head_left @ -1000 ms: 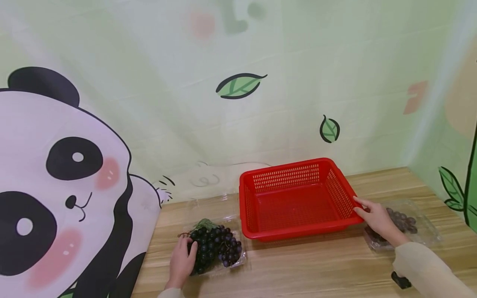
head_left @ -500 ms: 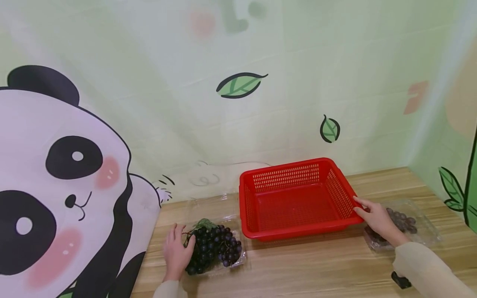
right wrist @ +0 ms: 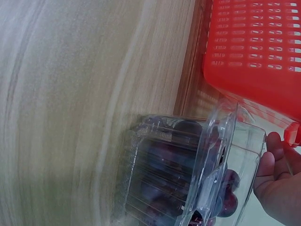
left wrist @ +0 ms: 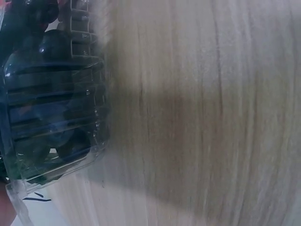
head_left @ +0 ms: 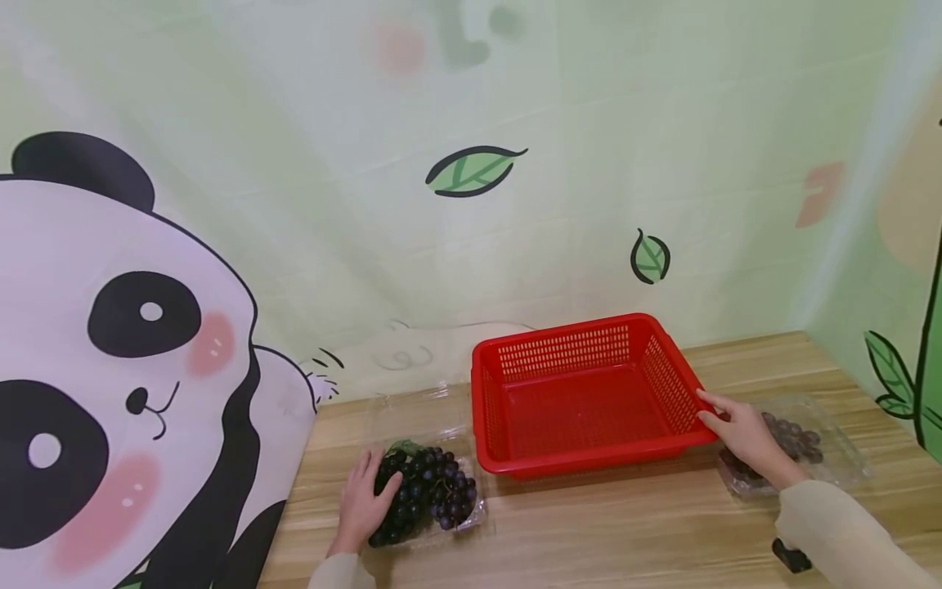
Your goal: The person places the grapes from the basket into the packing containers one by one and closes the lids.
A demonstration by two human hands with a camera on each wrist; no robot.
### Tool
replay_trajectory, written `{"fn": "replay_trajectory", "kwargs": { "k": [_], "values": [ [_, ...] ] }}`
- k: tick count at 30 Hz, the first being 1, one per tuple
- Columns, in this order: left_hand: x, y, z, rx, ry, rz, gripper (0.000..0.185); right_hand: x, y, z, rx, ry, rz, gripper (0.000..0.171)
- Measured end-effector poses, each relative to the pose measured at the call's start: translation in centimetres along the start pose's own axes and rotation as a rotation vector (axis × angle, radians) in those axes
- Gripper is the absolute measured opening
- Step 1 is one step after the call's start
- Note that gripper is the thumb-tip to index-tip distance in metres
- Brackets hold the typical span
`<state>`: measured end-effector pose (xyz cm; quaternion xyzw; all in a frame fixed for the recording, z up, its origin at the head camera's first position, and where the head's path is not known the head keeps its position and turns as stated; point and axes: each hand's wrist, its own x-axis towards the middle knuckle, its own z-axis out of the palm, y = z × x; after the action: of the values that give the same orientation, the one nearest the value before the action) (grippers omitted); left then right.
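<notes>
Dark grapes (head_left: 430,489) with a green leaf sit in an opened clear plastic box (head_left: 474,517) on the left of the table. My left hand (head_left: 361,503) lies against their left side, thumb over the berries and fingers extended; the fingertips' contact is partly hidden. In the left wrist view the box wall (left wrist: 51,113) shows with grapes behind it. My right hand (head_left: 746,433) pinches the right rim of a red plastic basket (head_left: 581,454), which has nothing in it. Part of that hand (right wrist: 282,188) appears in the right wrist view, near the basket's edge.
A second clear box (head_left: 839,442) with reddish-purple grapes (head_left: 795,438) stands beneath and beyond my right wrist. The wooden table (head_left: 603,532) meets a fabric backdrop (head_left: 368,245) printed with a panda and leaves. A small black object (head_left: 791,556) is at my right sleeve.
My left hand first drew back left off the grapes, its fingers spreading, then came right again over their edge. My right hand and the basket stay in place.
</notes>
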<state>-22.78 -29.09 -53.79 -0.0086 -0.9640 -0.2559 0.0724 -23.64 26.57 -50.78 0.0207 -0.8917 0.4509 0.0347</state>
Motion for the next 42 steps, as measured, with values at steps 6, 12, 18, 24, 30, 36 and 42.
{"fn": "replay_trajectory", "kwargs": {
  "k": [6, 12, 18, 24, 30, 36, 42],
  "values": [
    [-0.1, 0.1, 0.1, -0.038, 0.023, 0.018, 0.05, 0.0, -0.4, -0.1, -0.028, -0.027, 0.027, 0.052],
    [-0.2, -0.2, 0.4, -0.046, 0.047, 0.035, 0.046, 0.1, -0.3, 0.0, -0.039, -0.03, 0.028, 0.05],
    [-0.2, -0.6, 0.5, -0.022, 0.024, 0.039, 0.05, 0.0, -0.4, 0.0, -0.057, -0.019, 0.019, 0.05],
    [-0.4, -0.6, 0.5, 0.0, -0.007, 0.04, 0.052, 0.0, -0.5, 0.0, -0.049, -0.022, 0.026, 0.049],
    [-1.0, -0.7, 0.6, 0.014, 0.007, 0.049, 0.05, 0.1, -0.4, -0.1, -0.051, -0.017, 0.018, 0.049],
    [-1.6, -0.6, 0.6, 0.013, 0.001, 0.054, 0.05, -0.1, -0.5, 0.0, -0.052, -0.022, 0.016, 0.049],
    [-2.1, -0.5, 0.5, 0.02, -0.015, 0.041, 0.052, -0.1, -0.7, 0.0, -0.056, -0.026, 0.028, 0.05]
  ]
}}
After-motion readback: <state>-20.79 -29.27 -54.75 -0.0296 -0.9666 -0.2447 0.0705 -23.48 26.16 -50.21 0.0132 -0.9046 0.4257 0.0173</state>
